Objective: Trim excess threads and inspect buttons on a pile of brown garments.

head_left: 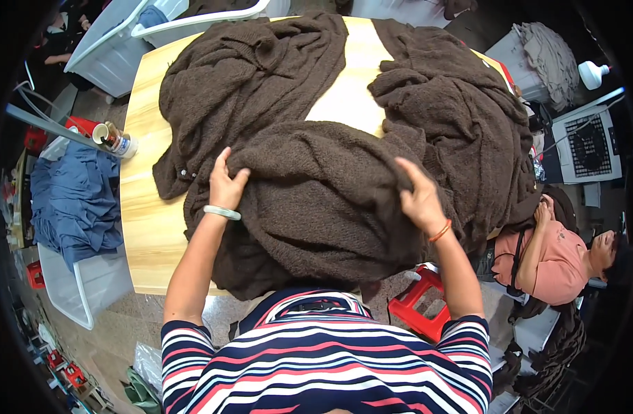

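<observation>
A dark brown knit garment (330,200) lies bunched in front of me, its near part hanging over the table's front edge. At its left side my left hand (225,188), with a pale bangle on the wrist, grips the cloth between thumb and fingers. My right hand (423,201), slightly blurred and wearing an orange-red cord, holds the opposite side in the same way. Some fingertips are hidden in the folds. Behind it, a brown knit heap (254,83) spreads at the far left and a similar heap (461,117) at the right. Small light buttons show near my left hand.
The pale wooden table (151,228) carries a cup and jar (120,143) on its left edge. Beside it stands a white bin with blue cloth (78,200). A red stool (421,303) is near my right arm. At right, another person (548,259) handles dark cloth.
</observation>
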Tool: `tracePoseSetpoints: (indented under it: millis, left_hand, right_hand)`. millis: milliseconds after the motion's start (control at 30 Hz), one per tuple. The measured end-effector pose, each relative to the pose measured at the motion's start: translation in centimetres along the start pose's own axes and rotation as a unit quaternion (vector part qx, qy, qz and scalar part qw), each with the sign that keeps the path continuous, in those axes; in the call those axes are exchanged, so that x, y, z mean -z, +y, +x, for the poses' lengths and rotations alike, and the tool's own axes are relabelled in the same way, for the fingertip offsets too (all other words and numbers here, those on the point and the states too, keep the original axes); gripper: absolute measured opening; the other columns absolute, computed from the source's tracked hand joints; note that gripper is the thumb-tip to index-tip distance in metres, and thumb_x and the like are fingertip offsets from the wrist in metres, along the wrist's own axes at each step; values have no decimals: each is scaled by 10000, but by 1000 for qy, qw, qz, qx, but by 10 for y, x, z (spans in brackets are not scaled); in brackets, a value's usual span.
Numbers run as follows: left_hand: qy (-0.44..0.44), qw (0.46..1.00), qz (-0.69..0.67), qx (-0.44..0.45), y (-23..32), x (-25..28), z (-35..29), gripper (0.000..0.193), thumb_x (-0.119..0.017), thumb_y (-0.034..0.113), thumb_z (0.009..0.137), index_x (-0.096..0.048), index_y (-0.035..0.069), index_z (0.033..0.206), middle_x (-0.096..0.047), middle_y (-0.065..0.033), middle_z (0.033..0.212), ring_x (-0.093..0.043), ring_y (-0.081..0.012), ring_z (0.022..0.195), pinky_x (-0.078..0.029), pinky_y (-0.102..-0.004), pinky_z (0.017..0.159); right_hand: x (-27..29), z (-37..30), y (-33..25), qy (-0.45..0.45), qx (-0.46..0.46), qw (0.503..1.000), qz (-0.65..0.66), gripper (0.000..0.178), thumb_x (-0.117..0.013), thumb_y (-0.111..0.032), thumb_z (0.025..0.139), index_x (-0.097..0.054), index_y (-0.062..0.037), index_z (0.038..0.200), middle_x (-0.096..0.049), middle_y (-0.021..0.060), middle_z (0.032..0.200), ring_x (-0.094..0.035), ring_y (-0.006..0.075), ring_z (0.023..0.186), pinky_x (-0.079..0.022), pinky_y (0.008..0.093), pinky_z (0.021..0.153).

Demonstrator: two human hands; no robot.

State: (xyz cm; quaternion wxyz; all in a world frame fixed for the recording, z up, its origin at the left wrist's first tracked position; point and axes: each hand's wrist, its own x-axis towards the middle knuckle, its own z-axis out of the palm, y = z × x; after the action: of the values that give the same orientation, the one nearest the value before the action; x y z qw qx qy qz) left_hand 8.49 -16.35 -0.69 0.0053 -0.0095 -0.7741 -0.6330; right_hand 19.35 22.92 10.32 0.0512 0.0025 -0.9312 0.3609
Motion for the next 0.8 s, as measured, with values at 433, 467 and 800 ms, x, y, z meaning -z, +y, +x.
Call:
tracePoseSetpoints:
  millis: [433,467,800]
  left_hand:
    - [-331,938,48,96,108,64,-80,695,-574,-42,775,-387,10,1442,-443,-92,1454,-412,-193,1345,-325,-326,1101]
    - [-352,928,55,111,104,61,-87,702,-581,-42,767,-399,27,1442,-446,-79,1457,-404,-189,1351,-324,-326,1100]
    - [-321,939,122,18,105,45,-88,596,-628,-24,788,-492,32,1365,-574,-132,1334,-590,-201,1159,-445,-306,978]
  right_hand:
    - [143,-44,59,39,-98,993,61,636,-384,99,597,-597,38,1193,-626,99,1195,-551,202,1188,-355,292,1065]
    - [137,-51,59,-3,-153,986,74,610,-408,102,598,-609,31,1169,-640,90,1155,-568,197,1160,-371,271,1046]
    - [136,-53,54,-19,-154,926,-344,628,-596,52,668,-547,-79,1280,-580,178,1247,-556,313,1153,-440,358,963]
